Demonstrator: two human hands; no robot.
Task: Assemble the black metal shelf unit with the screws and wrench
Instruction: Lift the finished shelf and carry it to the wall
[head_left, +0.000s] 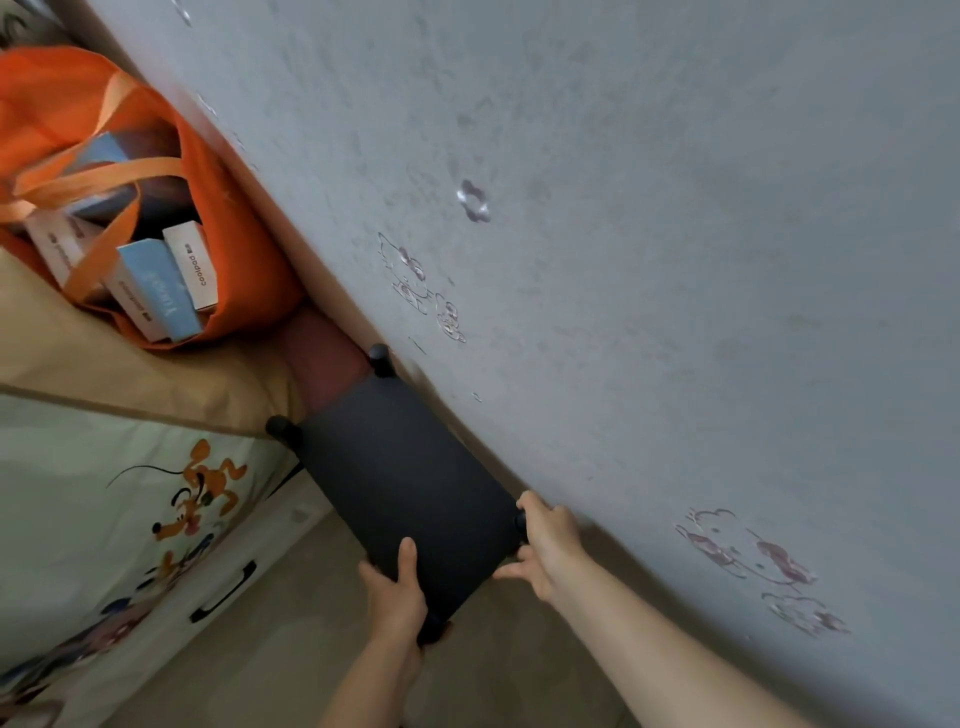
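Beside the grey wall (623, 208), both hands (left hand (397, 597), right hand (545, 545)) grip the black shelf (405, 478); boxes (192, 275) read "coolpad".

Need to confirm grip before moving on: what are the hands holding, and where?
Both hold the black shelf unit: left hand on its near edge, right hand at the near corner by the wall.

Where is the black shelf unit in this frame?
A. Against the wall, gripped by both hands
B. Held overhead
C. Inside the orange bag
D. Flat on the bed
A: the black shelf unit sits beside the wall, with the left hand and right hand gripping its near end.
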